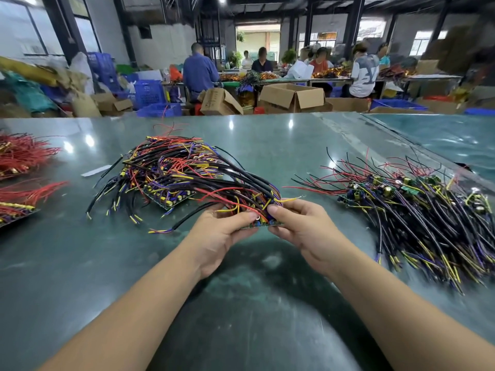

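**A:** Where is the circuit board (263, 223) right now?

**B:** Lifted off the table (241, 303), pinched between the left hand (225, 234) and the right hand (302, 228). Each thumb lies on top near one end with the fingers curled underneath, so both hands are closed on it.

**A:** And its leads?

**B:** The leads (214, 180) rise from the board and fan away beyond the left hand's knuckles. Their far ends seem to run into the middle heap (166, 167) ahead of that hand.

**A:** How will it handle?

**B:** Light, I'd judge, but awkward. The board looks thin and stiff (likely to crack if flexed), while the leads are soft and floppy and apt to snag in that heap. The small components and joints look fragile.

**A:** So take hold where?

**B:** By the bare edges at the two ends, as now. Never by the wires, since pulling those would strain the joints.

**A:** Anything else close by?

**B:** A second heap (415, 218) lies outward of the right hand, well apart from it. The red wire bundles (24, 153) sit far out past the left hand.
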`<control>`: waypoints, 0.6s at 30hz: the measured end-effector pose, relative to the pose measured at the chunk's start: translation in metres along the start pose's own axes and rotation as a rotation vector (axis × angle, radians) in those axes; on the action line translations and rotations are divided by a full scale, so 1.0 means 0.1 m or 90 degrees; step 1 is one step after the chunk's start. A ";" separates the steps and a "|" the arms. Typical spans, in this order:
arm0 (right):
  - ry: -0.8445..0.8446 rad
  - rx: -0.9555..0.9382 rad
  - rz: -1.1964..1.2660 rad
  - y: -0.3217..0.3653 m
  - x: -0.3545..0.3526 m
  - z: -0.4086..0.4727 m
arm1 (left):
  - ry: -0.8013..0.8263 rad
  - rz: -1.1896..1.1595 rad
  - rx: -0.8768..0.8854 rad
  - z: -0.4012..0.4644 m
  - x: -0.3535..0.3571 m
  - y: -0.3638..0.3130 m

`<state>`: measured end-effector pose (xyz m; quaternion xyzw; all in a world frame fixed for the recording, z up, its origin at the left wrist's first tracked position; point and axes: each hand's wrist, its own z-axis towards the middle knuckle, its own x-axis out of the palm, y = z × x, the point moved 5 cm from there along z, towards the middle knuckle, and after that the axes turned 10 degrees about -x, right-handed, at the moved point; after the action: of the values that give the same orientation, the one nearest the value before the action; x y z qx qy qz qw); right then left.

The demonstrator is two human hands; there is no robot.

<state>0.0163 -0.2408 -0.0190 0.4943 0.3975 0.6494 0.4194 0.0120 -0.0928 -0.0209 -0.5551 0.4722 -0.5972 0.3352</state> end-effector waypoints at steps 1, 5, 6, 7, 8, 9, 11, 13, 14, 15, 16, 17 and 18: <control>0.004 0.006 0.015 -0.01 0.01 0.00 | -0.007 -0.003 0.000 0.00 0.00 0.00; 0.005 0.039 0.057 -0.03 0.04 0.00 | -0.030 0.011 0.002 0.00 -0.02 -0.01; 0.004 0.036 0.054 -0.03 0.04 0.00 | -0.034 0.014 0.001 0.00 -0.02 -0.01; 0.002 0.029 0.043 -0.03 0.05 -0.01 | -0.040 0.016 0.002 0.01 -0.03 -0.01; -0.003 0.022 0.028 -0.04 0.05 -0.01 | -0.048 0.020 0.001 0.01 -0.04 0.00; -0.008 0.015 0.012 -0.04 0.04 -0.01 | -0.054 0.026 0.000 0.01 -0.05 0.00; -0.011 0.011 -0.002 -0.05 0.03 -0.02 | -0.055 0.037 -0.002 0.01 -0.05 0.00; 0.002 0.015 0.005 -0.04 0.02 -0.02 | -0.041 0.038 -0.005 0.01 -0.05 -0.01; 0.011 0.013 0.006 -0.03 0.02 -0.02 | -0.032 0.038 -0.004 0.01 -0.05 -0.02; 0.019 0.009 0.006 -0.02 0.02 -0.02 | -0.022 0.036 -0.001 0.00 -0.06 -0.04; 0.027 0.002 0.008 -0.01 0.02 -0.02 | -0.013 0.031 0.003 0.00 -0.06 -0.05; 0.033 -0.004 0.011 0.00 0.02 -0.02 | -0.007 0.026 0.008 0.00 -0.07 -0.06; 0.038 -0.007 0.015 0.01 0.02 -0.02 | -0.001 0.025 0.012 -0.01 -0.07 -0.07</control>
<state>0.0143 -0.2390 -0.0181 0.4770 0.4002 0.6709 0.4027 0.0131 -0.0842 -0.0166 -0.5430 0.4769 -0.5947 0.3523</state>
